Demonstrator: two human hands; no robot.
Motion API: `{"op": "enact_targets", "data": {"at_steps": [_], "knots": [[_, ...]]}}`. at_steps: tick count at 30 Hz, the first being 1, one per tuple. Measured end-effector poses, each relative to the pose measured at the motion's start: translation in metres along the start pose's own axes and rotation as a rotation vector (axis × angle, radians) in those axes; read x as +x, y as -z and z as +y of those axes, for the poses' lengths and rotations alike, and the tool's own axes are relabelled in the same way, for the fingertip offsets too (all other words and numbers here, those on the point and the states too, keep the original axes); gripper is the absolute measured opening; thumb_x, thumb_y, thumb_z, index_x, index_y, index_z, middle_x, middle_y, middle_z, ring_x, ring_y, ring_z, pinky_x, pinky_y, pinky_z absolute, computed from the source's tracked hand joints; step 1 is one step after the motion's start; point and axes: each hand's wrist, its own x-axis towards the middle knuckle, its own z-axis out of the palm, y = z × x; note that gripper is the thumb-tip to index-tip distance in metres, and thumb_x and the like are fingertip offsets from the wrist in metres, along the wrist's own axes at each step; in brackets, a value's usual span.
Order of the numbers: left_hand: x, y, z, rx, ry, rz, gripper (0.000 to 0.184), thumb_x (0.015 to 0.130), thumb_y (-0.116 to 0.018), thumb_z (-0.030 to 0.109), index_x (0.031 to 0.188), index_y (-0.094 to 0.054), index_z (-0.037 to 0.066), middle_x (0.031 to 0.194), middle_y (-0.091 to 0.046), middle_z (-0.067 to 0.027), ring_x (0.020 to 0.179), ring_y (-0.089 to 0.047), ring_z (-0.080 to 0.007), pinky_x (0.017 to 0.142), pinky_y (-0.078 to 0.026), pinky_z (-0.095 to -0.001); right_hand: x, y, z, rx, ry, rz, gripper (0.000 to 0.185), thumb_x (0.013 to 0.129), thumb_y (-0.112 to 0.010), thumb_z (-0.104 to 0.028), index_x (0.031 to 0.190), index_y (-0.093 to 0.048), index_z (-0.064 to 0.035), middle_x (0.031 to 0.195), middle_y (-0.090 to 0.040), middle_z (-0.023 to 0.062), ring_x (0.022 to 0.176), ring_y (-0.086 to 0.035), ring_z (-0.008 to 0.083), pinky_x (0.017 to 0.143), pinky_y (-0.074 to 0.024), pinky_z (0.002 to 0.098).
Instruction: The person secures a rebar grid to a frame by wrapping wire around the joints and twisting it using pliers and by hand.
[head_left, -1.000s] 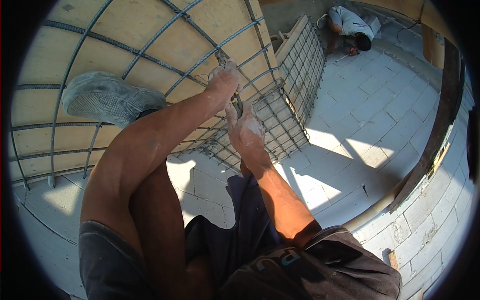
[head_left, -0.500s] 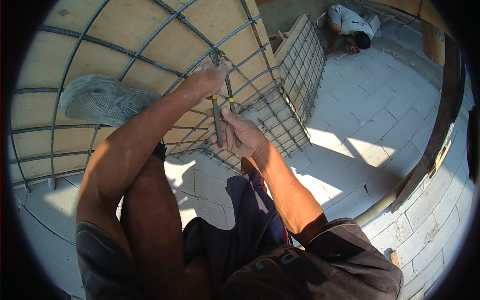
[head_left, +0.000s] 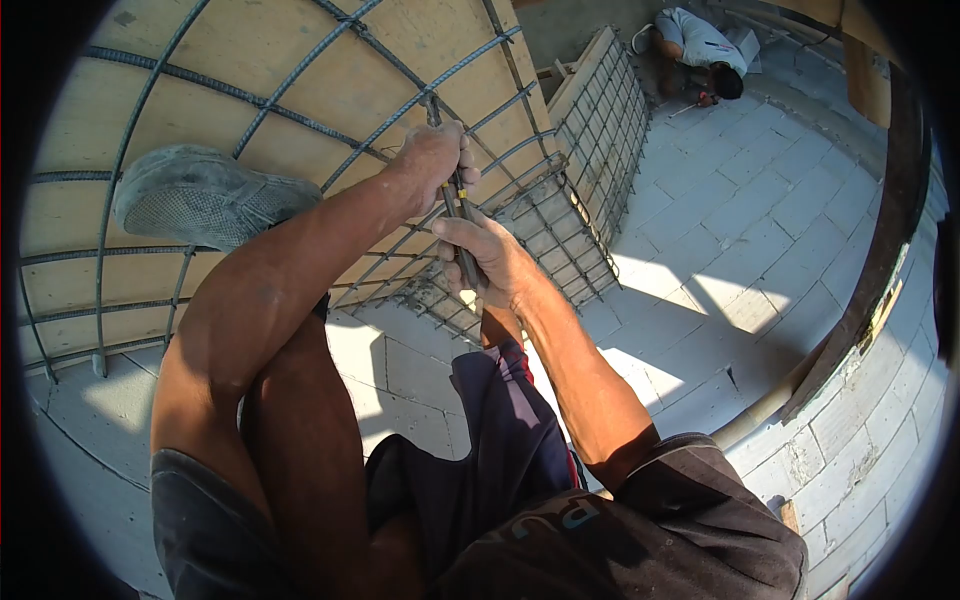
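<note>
Dark pliers with yellow bands on the handles point upward, their jaws at a crossing of the rebar grid. My right hand is wrapped round the handles, which lie close together. Higher up, my left hand is closed near the pliers' head, just below the crossing; what its fingers grip is hidden behind the hand. Behind the bars stands a plywood panel.
A dusty shoe rests on the bars at the left. A smaller mesh stands beyond my hands. At the upper right a person crouches on the block floor. A curved dark board borders the right side.
The plier handles were spread apart half a second ago and are now together in my right hand. My left hand has shifted slightly down and right from the bar crossing.
</note>
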Motion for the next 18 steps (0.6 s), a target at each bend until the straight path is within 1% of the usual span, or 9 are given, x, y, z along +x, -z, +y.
{"op": "enact_targets", "data": {"at_steps": [3,4,7,9,11,12,15,16,18], "knots": [[0.006,-0.011,-0.007,0.023,-0.02,0.108,0.025,0.101,-0.047,0.032,0.089,-0.055,0.01,0.075,-0.059,-0.0019,0.068,-0.063,-0.0154,0.064,-0.054,-0.0347,-0.005,-0.015,0.001,-0.868,0.213,0.543,0.033,0.095,-0.06,-0.032,0.108,-0.058,-0.002,0.082,-0.065,0.0166,0.08,-0.068,0.0332,0.072,-0.0553,0.0435],[0.007,-0.015,-0.007,-0.005,-0.014,0.113,0.026,0.101,-0.048,0.032,0.089,-0.056,0.011,0.076,-0.059,-0.0019,0.068,-0.063,-0.0153,0.065,-0.054,-0.0346,-0.01,-0.029,-0.006,-0.903,0.143,0.641,0.038,0.098,-0.057,-0.032,0.115,-0.056,0.0016,0.089,-0.066,0.0239,0.097,-0.065,0.0435,0.087,-0.0498,0.0507],[0.005,-0.014,-0.003,0.071,-0.007,0.118,0.026,0.1,-0.051,0.034,0.091,-0.057,0.011,0.079,-0.062,-0.002,0.068,-0.063,-0.0147,0.065,-0.054,-0.0342,-0.008,-0.036,-0.014,-0.872,0.108,0.612,0.036,0.1,-0.054,-0.031,0.114,-0.057,0.0021,0.089,-0.067,0.0257,0.096,-0.064,0.0475,0.086,-0.0499,0.0502],[0.002,-0.008,0.001,0.148,-0.011,0.088,0.026,0.099,-0.053,0.035,0.093,-0.059,0.011,0.081,-0.063,-0.0021,0.068,-0.063,-0.0141,0.066,-0.054,-0.0337,0.018,-0.004,0.015,-0.785,0.275,0.432,0.029,0.102,-0.054,-0.033,0.106,-0.058,-0.0045,0.074,-0.061,0.0109,0.072,-0.065,0.0302,0.066,-0.0521,0.0418],[-0.01,-0.001,0.008,0.187,-0.012,0.019,0.026,0.098,-0.056,0.035,0.094,-0.06,0.01,0.082,-0.065,-0.0023,0.069,-0.063,-0.0134,0.066,-0.054,-0.0331,0.005,-0.007,-0.007,-0.075,-0.087,0.159,0.026,0.102,-0.055,-0.035,0.101,-0.059,-0.0088,0.067,-0.055,0.0024,0.06,-0.06,0.0178,0.055,-0.0495,0.0349],[-0.014,-0.001,0.009,0.137,-0.02,0.019,0.028,0.097,-0.058,0.035,0.091,-0.061,0.008,0.081,-0.064,-0.003,0.068,-0.063,-0.0136,0.065,-0.054,-0.0325,0.002,-0.005,-0.005,0.245,-0.123,-0.021,0.029,0.104,-0.053,-0.037,0.101,-0.057,-0.0086,0.071,-0.05,-0.004,0.053,-0.048,0.0071,0.045,-0.0439,0.0273],[-0.018,0.003,0.013,0.017,-0.044,0.02,0.032,0.097,-0.06,0.034,0.084,-0.063,0.004,0.076,-0.064,-0.0052,0.066,-0.063,-0.0143,0.064,-0.054,-0.0307,0.02,0.003,0.03,1.065,-0.121,-0.727,0.034,0.102,-0.054,-0.042,0.106,-0.056,-0.0083,0.068,-0.049,-0.004,0.052,-0.049,0.0075,0.046,-0.049,0.0266],[-0.014,0.005,0.009,-0.01,-0.044,0.016,0.032,0.097,-0.059,0.033,0.083,-0.062,0.003,0.076,-0.063,-0.0058,0.066,-0.063,-0.0146,0.064,-0.054,-0.0302,0.029,-0.005,0.04,1.096,-0.089,-0.815,0.039,0.099,-0.057,-0.047,0.11,-0.057,-0.0088,0.069,-0.052,-0.0041,0.053,-0.053,0.008,0.047,-0.0524,0.0252],[-0.009,0.008,0.001,0.053,-0.031,0.017,0.034,0.098,-0.056,0.035,0.085,-0.06,0.004,0.074,-0.061,-0.0062,0.063,-0.061,-0.0153,0.061,-0.052,-0.0314,0.035,-0.013,0.048,0.924,-0.022,-0.704,0.039,0.098,-0.058,-0.046,0.112,-0.058,-0.0094,0.077,-0.057,-0.0017,0.054,-0.056,0.0095,0.048,-0.0531,0.0266]]}}
